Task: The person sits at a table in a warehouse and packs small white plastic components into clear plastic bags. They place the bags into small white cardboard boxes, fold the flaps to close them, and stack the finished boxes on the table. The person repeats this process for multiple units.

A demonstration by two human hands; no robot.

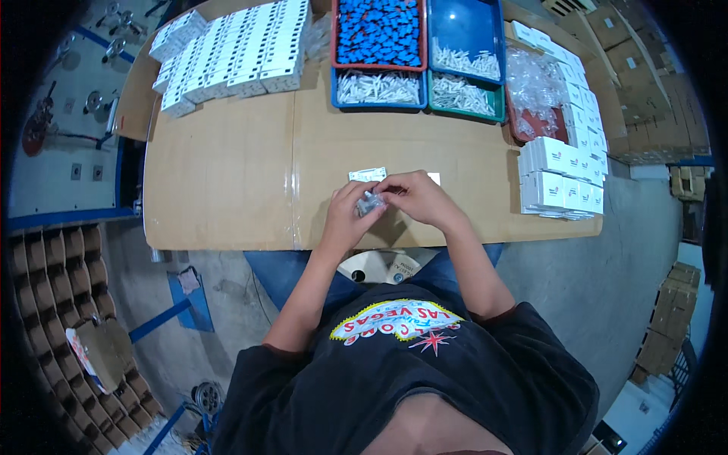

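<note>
Left fingers (353, 196): gripping | right fingers (396, 183): pinching | clear plastic packet (368, 204): between them

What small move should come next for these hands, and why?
Perhaps hold the small clear packet in the left hand and free the right hand to reach: both hands are at it, and a white printed item lies just beyond them.
</note>
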